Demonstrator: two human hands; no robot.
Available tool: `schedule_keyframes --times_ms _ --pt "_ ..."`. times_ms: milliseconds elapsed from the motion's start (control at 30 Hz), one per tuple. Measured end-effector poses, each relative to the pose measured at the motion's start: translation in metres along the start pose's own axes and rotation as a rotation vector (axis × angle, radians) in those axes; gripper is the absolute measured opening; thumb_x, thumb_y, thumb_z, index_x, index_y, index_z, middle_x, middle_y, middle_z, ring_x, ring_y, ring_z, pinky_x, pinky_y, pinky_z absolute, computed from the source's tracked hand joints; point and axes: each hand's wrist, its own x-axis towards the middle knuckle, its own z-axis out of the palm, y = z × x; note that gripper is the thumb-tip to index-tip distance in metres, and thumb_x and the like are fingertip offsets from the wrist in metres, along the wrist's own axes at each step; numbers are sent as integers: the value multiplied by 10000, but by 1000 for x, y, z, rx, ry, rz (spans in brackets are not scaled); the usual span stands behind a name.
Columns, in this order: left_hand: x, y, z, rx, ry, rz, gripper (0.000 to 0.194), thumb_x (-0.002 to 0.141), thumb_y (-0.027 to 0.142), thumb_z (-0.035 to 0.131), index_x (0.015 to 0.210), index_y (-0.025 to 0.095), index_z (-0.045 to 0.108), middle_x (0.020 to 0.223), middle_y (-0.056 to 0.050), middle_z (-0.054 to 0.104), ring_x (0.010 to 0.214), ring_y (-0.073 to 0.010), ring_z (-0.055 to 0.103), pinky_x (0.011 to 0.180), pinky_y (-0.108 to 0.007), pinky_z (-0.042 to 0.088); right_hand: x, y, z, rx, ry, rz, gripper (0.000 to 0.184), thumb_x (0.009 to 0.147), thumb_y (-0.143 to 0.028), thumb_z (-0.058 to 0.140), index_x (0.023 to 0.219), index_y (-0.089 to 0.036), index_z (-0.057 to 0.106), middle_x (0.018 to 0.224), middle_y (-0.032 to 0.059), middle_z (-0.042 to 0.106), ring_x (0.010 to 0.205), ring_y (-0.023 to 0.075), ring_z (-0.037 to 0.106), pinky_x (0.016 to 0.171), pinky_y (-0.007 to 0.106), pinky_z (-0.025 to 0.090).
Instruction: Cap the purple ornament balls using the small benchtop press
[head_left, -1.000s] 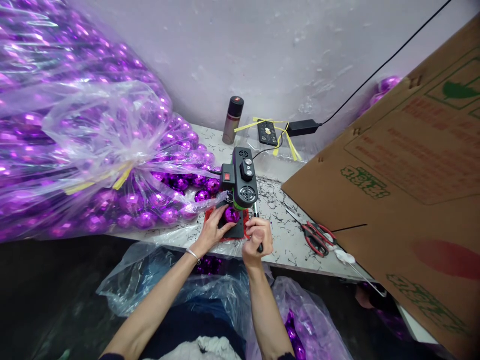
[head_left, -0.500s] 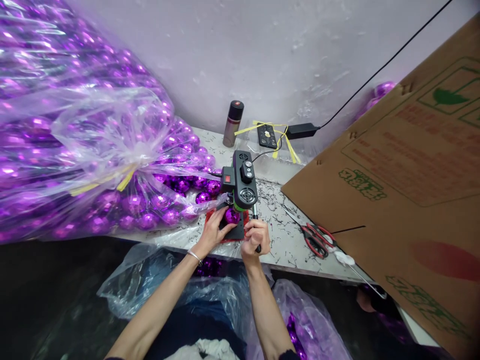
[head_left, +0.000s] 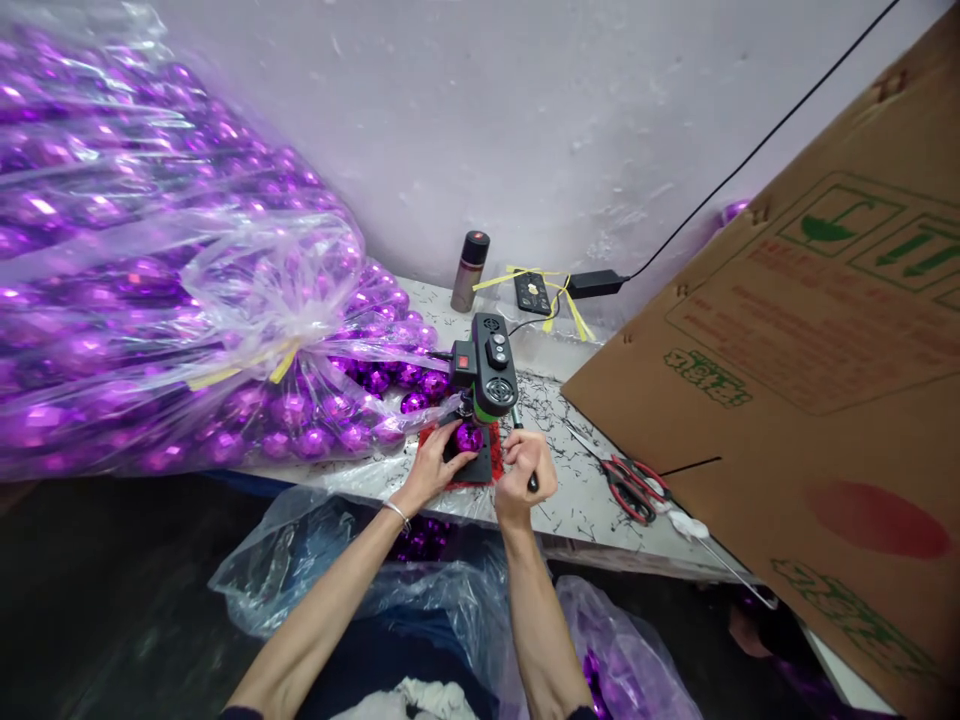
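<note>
Left of the machine [head_left: 493, 370]: big clear bag [head_left: 150, 260] bulging with shiny purple balls, its neck gathered and bound with a yellow tie [head_left: 283, 362]. Loose balls [head_left: 414, 402] lie between it and the machine. Below and left of the machine, clear plastic sheeting [head_left: 270, 560] hangs at the table [head_left: 585, 500] edge.

Your left hand [head_left: 431, 462], bracelet [head_left: 398, 515] at the wrist, comes in just below the machine. Grip narrow: thumb and fingers around one purple ball [head_left: 469, 438], which sits right under the machine's head, over a black plate [head_left: 476, 468] on a red mat [head_left: 497, 455].

Behind the machine, near the wall, a dark-capped bottle [head_left: 470, 272] stands upright. To its right lie a black phone-like thing [head_left: 532, 290], yellow strips [head_left: 576, 310] and a black power brick [head_left: 596, 284] with its cord rising along the wall.

Your right hand [head_left: 527, 470], right and below the machine, is closed in a fist around the lever [head_left: 533, 482], its black end showing. Black scraps are scattered about.

Farther right of the machine, red-and-black scissors [head_left: 630, 485] lie open beside the large cardboard box [head_left: 787, 400]. A second plastic bag [head_left: 615, 650], purple inside, shows below the table.
</note>
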Motion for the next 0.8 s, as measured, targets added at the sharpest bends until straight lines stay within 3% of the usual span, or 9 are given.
schedule_keyframes --times_ms 133,200,267,367,433,533,600,700,800 --pt "-39 4 -15 39 -13 43 604 948 504 772 1449 221 588 1443 -172 694 1375 -344 668 1184 -551 528 19 -20 -3 50 -39 51 444 1084 -304 484 647 -227 494 625 -29 545 660 136 615 642 297 442" --pt "-61 7 -30 107 -6 113 737 882 589 820 1465 208 579 1478 -199 669 1415 -377 634 1192 -570 522 17 -20 -4 53 -58 31 433 1082 -289 491 654 -223 508 643 -25 569 660 130 612 642 294 441" --pt "-68 11 -47 176 41 171 737 902 627 784 1467 197 586 1467 -206 677 1400 -374 644 1158 -544 555 10 -16 -4 47 -58 18 422 1084 -271 481 668 -219 530 671 -19 596 640 118 593 630 289 436" --pt "-40 19 -72 313 187 176 401 1085 458 543 1370 203 664 1327 -162 759 1285 -307 713 1135 -497 559 1 -11 -3 32 -31 26 421 1090 -283 462 681 -221 542 685 -15 606 609 112 565 612 290 431" --pt "-2 26 -84 463 222 73 365 1117 354 440 1306 188 705 1272 -164 779 1239 -302 728 1140 -498 531 0 -10 -3 17 -32 24 418 1091 -298 458 689 -225 546 677 -15 602 611 120 567 612 296 432" --pt "51 34 -93 735 -26 -214 395 1096 395 503 1302 134 716 1185 -218 797 1167 -365 754 1050 -500 543 2 -11 -5 -4 -61 2 414 1087 -299 458 687 -231 541 651 -17 587 633 135 590 623 305 437" --pt "69 38 -93 825 -197 -345 464 1078 445 549 1359 104 690 1138 -233 807 1151 -396 763 1031 -506 537 2 -11 -6 -14 -73 -8 414 1084 -294 455 682 -233 535 643 -17 582 648 142 605 629 310 441" --pt "70 37 -94 709 -250 -349 538 1043 440 612 1464 105 627 1250 -230 789 1235 -391 734 1088 -504 508 1 -9 -6 -25 -69 -11 410 1081 -295 450 684 -236 533 651 -12 588 663 149 618 639 319 450" --pt "56 31 -101 306 -88 -283 591 1010 465 639 1525 177 587 1434 -168 720 1315 -345 687 1096 -463 534 1 -8 -7 -29 -75 -12 410 1081 -295 451 684 -237 532 656 -10 595 670 151 625 644 322 455"
